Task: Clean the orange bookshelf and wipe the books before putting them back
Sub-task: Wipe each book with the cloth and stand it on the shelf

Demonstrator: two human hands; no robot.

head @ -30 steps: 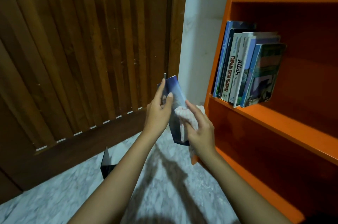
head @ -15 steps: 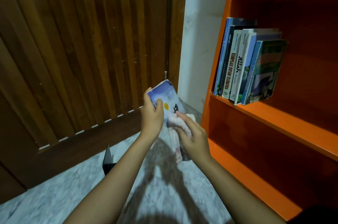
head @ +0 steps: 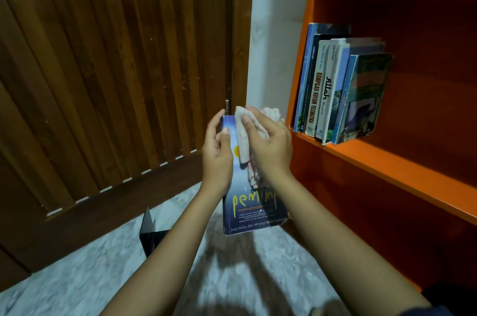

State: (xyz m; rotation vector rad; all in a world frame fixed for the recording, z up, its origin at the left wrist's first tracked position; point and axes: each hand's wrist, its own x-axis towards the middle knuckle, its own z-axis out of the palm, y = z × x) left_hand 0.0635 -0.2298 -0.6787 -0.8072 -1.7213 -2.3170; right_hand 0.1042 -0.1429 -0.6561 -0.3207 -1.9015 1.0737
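A blue paperback book point(head: 254, 212) with yellow lettering stands upright in front of me, its cover facing me. My left hand point(head: 216, 150) grips its upper left edge. My right hand point(head: 268, 145) holds a pale crumpled cloth point(head: 245, 142) and presses it against the top of the cover. The orange bookshelf point(head: 387, 160) stands at the right. Several books point(head: 340, 91) lean upright at the left end of its middle shelf.
A brown slatted wooden door point(head: 116, 70) fills the left. A white wall strip point(head: 273, 31) runs between door and shelf. The floor point(head: 77, 277) is pale marble, with a small black object point(head: 151, 234) on it near the door.
The book has turned so its front cover faces me and stands taller. My right hand with the cloth has moved up from the middle of the cover to its top.
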